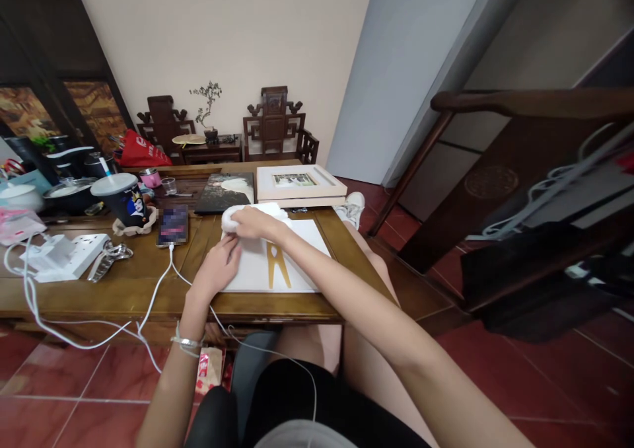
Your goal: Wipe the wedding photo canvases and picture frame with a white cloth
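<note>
On the table lies a white board (302,256) with a yellow, clothes-peg-like shape (277,264) on it. My right hand (255,223) reaches across the board, its fingers closed on a bunched white cloth (242,211) at the far left corner. The cloth stretches right along the board's far edge. My left hand (220,264) lies at the board's left edge, fingers stretched out and close to the cloth. A bracelet circles my left wrist. My right hand and forearm cover part of the board.
Left of the board are a plugged-in phone (173,226), a dark cup (123,200) with a straw, and a power strip (74,258) with loose cables. A dark picture panel (225,192) and a framed picture (300,184) lie behind. A wooden chair (475,170) stands at right.
</note>
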Demonstrator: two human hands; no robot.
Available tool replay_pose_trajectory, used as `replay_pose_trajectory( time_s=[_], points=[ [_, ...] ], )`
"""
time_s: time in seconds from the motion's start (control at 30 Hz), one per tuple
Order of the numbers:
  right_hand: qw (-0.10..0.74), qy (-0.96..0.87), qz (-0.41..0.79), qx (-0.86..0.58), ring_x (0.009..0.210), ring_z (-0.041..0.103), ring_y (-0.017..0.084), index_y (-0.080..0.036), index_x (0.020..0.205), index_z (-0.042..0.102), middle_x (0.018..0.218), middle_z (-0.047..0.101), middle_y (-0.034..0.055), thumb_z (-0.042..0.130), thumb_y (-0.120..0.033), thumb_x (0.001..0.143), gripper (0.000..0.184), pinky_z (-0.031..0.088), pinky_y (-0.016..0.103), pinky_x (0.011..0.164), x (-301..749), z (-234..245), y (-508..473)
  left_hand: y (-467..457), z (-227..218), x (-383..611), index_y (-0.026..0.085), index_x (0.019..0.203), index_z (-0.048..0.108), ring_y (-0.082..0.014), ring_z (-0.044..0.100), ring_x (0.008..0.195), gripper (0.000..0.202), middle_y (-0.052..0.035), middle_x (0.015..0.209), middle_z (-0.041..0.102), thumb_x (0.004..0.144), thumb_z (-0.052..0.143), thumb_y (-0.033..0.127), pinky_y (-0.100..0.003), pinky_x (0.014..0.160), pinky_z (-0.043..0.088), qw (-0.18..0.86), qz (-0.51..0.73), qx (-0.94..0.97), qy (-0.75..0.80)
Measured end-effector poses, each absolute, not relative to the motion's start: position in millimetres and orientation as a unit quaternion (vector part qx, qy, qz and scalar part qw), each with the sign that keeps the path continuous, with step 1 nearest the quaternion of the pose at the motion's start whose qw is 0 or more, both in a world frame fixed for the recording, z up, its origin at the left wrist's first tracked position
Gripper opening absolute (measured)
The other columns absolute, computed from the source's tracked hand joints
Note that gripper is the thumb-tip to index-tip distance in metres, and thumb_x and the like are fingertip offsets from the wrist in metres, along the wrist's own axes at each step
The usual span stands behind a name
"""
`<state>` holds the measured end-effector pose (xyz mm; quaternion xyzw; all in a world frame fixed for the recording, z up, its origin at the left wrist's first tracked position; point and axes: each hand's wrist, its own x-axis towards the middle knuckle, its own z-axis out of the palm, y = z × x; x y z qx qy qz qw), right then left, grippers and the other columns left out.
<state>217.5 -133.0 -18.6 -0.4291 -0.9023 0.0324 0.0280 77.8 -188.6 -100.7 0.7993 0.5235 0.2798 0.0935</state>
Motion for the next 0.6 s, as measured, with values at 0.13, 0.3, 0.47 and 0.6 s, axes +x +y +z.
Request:
replay_pose_trajectory(
  time_s=[0.13,0.3,0.47,0.6],
  points=[
    [0.038,-0.899,0.045,-0.433,0.101,0.062,0.024,-0.01,0.106,0.065,0.117,0.066,0.0156,0.042,-0.016,0.085,0.032,0.041,0.025,0.075,205,-18,-129,-190,-100,77,0.011,0.123,0.059,-0.0277,0.049,0.129,0.042,-0.015,0.135,0.056,0.092,0.039,0.032,-0.043,0.111,0.036,0.091,0.278,0.809,0.51],
    [0.037,-0.883,0.051,-0.466,0.098,0.062,0.024,-0.01,0.101,0.065,0.112,0.067,0.0158,0.042,-0.015,0.085,0.028,0.042,0.025,0.076,250,-21,-122,-186,-110,75,0.007,0.13,0.052,-0.0274,0.039,0.137,0.049,-0.0185,0.144,0.046,0.092,0.04,0.035,-0.044,0.115,0.03,0.081,0.257,0.797,0.54],
    [0.022,-0.861,0.041,-0.506,0.091,0.063,0.023,-0.012,0.09,0.063,0.097,0.069,0.013,0.04,-0.005,0.079,0.027,0.043,0.027,0.075,322,-25,-126,-185,-113,74,0.006,0.132,0.049,-0.027,0.029,0.143,0.051,-0.0193,0.15,0.037,0.091,0.04,0.034,-0.044,0.117,0.025,0.09,0.265,0.799,0.532],
    [0.015,-0.851,0.03,-0.524,0.092,0.064,0.025,-0.013,0.082,0.062,0.091,0.069,0.0147,0.039,-0.001,0.075,0.026,0.045,0.031,0.081,351,-42,-154,-186,-112,76,0.001,0.133,0.048,-0.0264,0.029,0.142,0.054,-0.0212,0.149,0.038,0.093,0.034,0.035,-0.042,0.118,0.022,0.11,0.267,0.795,0.534]
  ],
)
